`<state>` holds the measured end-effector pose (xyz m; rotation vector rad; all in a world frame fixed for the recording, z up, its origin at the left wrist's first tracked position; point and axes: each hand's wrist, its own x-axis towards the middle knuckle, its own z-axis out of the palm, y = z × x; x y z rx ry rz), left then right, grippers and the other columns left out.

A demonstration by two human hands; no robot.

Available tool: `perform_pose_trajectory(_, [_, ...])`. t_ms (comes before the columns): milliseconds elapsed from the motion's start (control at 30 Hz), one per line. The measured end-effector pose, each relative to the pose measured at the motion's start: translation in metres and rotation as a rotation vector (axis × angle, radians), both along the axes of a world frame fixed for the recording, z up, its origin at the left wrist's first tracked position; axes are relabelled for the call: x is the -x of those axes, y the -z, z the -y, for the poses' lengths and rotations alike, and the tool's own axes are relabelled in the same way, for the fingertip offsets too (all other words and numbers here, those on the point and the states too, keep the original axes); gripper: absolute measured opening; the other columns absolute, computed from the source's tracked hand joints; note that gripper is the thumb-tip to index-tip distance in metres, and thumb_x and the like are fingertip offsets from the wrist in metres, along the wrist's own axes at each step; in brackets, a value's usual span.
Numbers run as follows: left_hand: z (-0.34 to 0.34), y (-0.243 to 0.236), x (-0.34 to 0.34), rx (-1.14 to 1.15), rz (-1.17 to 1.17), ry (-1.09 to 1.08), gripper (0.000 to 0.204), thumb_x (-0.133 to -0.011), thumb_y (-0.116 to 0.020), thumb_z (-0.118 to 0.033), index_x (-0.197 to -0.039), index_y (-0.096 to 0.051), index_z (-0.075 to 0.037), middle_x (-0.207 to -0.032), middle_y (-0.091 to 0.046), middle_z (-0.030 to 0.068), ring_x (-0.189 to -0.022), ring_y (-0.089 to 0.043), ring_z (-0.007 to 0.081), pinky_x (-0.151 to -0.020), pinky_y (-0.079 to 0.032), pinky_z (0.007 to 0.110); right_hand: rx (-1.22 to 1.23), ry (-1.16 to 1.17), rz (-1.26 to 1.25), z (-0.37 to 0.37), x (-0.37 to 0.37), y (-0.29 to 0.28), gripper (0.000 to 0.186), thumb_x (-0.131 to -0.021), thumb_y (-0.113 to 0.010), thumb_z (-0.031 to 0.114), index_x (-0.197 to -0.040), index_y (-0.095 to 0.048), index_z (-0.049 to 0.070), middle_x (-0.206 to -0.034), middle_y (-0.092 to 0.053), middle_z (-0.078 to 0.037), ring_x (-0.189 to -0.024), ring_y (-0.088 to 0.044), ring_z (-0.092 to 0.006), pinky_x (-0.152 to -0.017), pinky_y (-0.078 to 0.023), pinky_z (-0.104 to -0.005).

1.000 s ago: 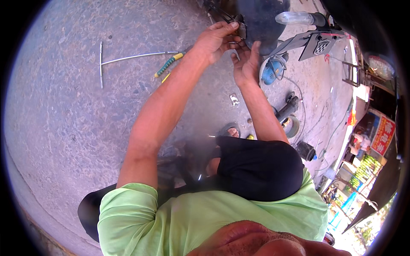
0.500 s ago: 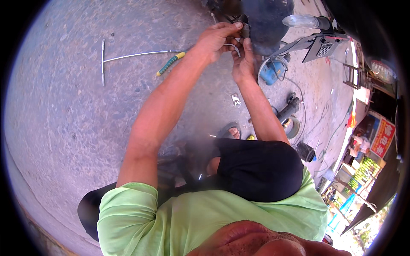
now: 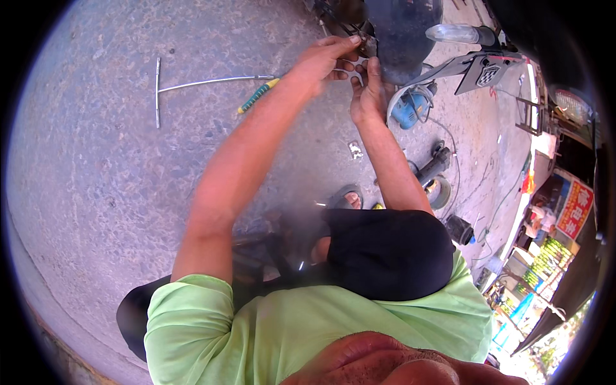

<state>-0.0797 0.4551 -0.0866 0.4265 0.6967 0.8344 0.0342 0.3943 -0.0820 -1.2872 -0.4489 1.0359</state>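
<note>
At the top of the head view, my left hand (image 3: 330,61) is closed, with its thumb and fingertips on a small grimy metal part (image 3: 368,46) low on a vehicle. Just below that part is my right hand (image 3: 368,96). Its fingers are apart and point upward, one fingertip close to or touching the part's lower end. A black rounded surface (image 3: 403,38), perhaps a tyre, rises directly beside the part. Left of my hands, a metal T-handle wrench (image 3: 212,83) lies on the ground. Partly behind my left forearm is a green-and-yellow handled tool (image 3: 256,96).
Above my right hand juts a clear-lensed turn signal (image 3: 459,33) beside a dark emblem plate (image 3: 489,69). A blue power tool (image 3: 410,108) with a cord lies right of my hands. Further down are a black cylindrical part (image 3: 434,165) and a round container (image 3: 440,192).
My left fingers have shifted slightly at the metal part, and more of its brownish surface shows. My right hand stays almost in place. The view has moved a little.
</note>
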Motion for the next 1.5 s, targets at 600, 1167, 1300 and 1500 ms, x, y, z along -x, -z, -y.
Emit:
perform_pose_trajectory(600, [0.024, 0.024, 0.043, 0.007, -0.097, -0.005, 0.028, -0.088, -0.074, -0.023, -0.105, -0.063, -0.004, -0.088, -0.066, 0.0040, -0.069, -0.059, 0.0110, -0.062, -0.047, 0.028, -0.020, -0.014, -0.076, 0.004, -0.012, 0.005, 0.028, -0.087, -0.076, 0.035, -0.101, -0.060, 0.017, -0.092, -0.064, 0.004, -0.088, -0.059, -0.0124, -0.074, -0.043, -0.0311])
perform_pose_trajectory(1167, [0.009, -0.003, 0.021, 0.043, 0.123, -0.067, 0.029, -0.091, -0.072, -0.025, -0.109, -0.062, -0.003, -0.091, -0.066, 0.0051, -0.075, -0.061, 0.0147, -0.064, -0.047, 0.031, 0.280, -0.153, -0.104, 0.013, -0.036, -0.025, 0.035, -0.092, -0.069, 0.046, -0.104, -0.056, 0.016, -0.093, -0.060, 0.003, -0.090, -0.057, -0.0133, -0.072, -0.044, -0.0278])
perform_pose_trajectory(1300, [-0.014, -0.003, -0.018, 0.066, 0.404, -0.048, 0.027, -0.091, -0.072, -0.027, -0.100, -0.059, -0.005, -0.088, -0.065, 0.0068, -0.070, -0.061, 0.0175, -0.063, -0.047, 0.033, 0.375, -0.222, -0.140, 0.014, -0.041, -0.034, 0.036, -0.091, -0.069, 0.048, -0.100, -0.055, 0.017, -0.093, -0.058, 0.003, -0.090, -0.056, -0.0128, -0.072, -0.044, -0.0271])
perform_pose_trajectory(1500, [-0.021, 0.007, -0.016, 0.116, 0.366, 0.001, 0.026, -0.090, -0.072, -0.028, -0.095, -0.059, -0.006, -0.086, -0.065, 0.0080, -0.066, -0.060, 0.0187, -0.062, -0.049, 0.034, 0.249, -0.130, -0.141, 0.016, -0.029, -0.028, 0.031, -0.090, -0.071, 0.045, -0.098, -0.058, 0.018, -0.093, -0.058, 0.004, -0.089, -0.056, -0.0132, -0.074, -0.044, -0.0280])
